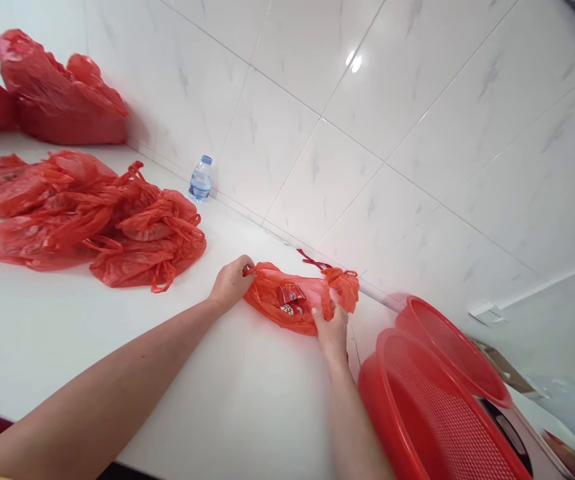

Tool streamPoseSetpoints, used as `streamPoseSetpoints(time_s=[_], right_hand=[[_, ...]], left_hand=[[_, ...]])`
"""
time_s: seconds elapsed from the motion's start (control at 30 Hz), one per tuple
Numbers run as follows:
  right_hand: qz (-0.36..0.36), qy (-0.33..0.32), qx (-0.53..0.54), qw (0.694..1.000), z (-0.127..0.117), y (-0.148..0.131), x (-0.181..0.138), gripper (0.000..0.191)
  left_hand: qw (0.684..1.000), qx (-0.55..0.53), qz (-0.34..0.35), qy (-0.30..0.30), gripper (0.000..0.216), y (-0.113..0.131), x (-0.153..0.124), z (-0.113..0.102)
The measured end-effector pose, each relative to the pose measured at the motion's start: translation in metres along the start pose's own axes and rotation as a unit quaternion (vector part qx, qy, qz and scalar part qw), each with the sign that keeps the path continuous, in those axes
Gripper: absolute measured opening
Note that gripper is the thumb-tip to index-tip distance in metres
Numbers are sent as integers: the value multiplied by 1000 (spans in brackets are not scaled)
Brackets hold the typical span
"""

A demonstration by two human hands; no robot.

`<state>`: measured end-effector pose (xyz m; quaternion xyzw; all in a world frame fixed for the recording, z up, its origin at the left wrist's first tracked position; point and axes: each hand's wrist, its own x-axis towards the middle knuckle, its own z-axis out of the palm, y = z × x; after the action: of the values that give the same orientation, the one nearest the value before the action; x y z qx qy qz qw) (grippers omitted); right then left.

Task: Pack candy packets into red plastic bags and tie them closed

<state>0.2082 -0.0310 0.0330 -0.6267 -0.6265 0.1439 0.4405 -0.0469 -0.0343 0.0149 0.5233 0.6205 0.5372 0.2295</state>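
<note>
A red plastic bag (pixel 277 318) lies on the white table, and small printed packets (pixel 291 293) show inside it. My left hand (pixel 231 283) pinches the bag's left end, fingers closed on the film. At the other end, my right hand (pixel 333 327) grips the bunched plastic with the thumb on the near side. Some of its fingers are hidden behind the bag. A dark red ribbon or strip (pixel 312 259) lies just behind the bag, close to the wall.
Several filled red bags (pixel 152 233) are heaped at left on the white table (pixel 192 373). Larger red bags (pixel 67 100) stand behind them. A water bottle (pixel 200 179) is beside the tiled wall (pixel 287 140). Red plastic baskets (pixel 392 380) stand at right, beside a dark-panelled device (pixel 507 430).
</note>
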Motion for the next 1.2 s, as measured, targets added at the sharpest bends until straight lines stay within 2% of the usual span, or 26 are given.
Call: streamPoseSetpoints(time_s=[0.07, 0.17, 0.33, 0.5, 0.63, 0.77, 0.83, 0.97, 1.07, 1.2], right_hand=[[2, -36, 31, 999, 15, 9, 0, 47], [-9, -28, 55, 998, 27, 17, -7, 38], [35, -4, 91, 995, 22, 23, -9, 40], [77, 27, 146, 986, 18, 25, -7, 44], [91, 71, 181, 977, 18, 24, -6, 46], [109, 101, 206, 967, 7, 21, -7, 43], [119, 103, 222, 962, -1, 14, -9, 41], [108, 64, 306, 944, -20, -10, -13, 40], [85, 81, 350, 930, -37, -39, -7, 41], [-1, 120, 369, 922, -57, -88, 14, 37]], left_hand=[[999, -34, -23, 28, 9, -4, 4, -2], [996, -65, -48, 48, 8, -9, 10, -2], [992, -97, -65, 43, 18, -11, 13, 1], [982, -172, -75, 20, 24, 3, 5, -3], [973, -219, -76, 19, 23, 30, 15, -9], [972, -229, -44, 22, 21, 79, 39, -17], [974, -227, -18, 13, 21, 109, 48, -22], [975, -220, 29, -24, 19, 156, 51, -37], [974, -224, 31, -35, 18, 172, 48, -49], [970, -243, 19, -1, 19, 169, 50, -60]])
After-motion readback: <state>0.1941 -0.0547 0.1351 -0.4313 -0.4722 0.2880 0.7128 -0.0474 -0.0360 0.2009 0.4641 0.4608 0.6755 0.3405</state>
